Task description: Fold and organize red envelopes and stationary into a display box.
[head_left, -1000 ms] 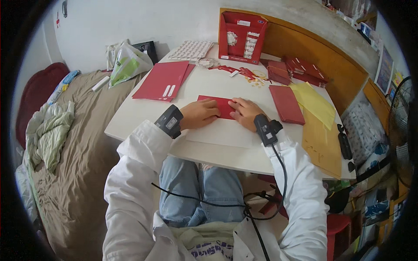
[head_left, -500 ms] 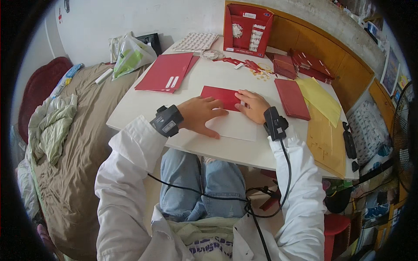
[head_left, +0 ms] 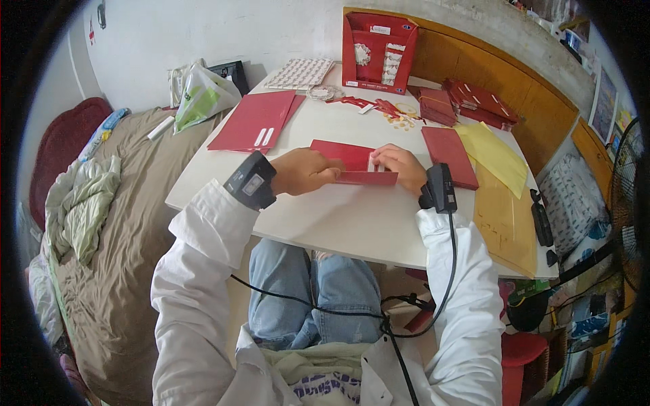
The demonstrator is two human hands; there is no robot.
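A red folded card [head_left: 349,155] with a white inner face lies in front of me on the white table [head_left: 271,215], its near panel lifted toward the far one. My left hand [head_left: 301,171] is closed on the left end of that panel, thumb along its upper edge. At the right end my right hand [head_left: 404,166] has its fingers bent and pinched on the card, next to a small pale strip. Black devices [head_left: 252,181] are strapped to both wrists.
Large red sheets [head_left: 254,118] lie at left. To the right are a red stack [head_left: 448,157], a yellow sheet [head_left: 497,152] and a tan envelope [head_left: 504,216]. A red display box [head_left: 379,51], loose red strips [head_left: 379,105] and a sticker sheet [head_left: 300,73] sit at the back.
The card's near panel, flat with its white side up before, has been raised and folded away from me. My left hand has gone from spread to gripping; my right hand's fingers have curled.
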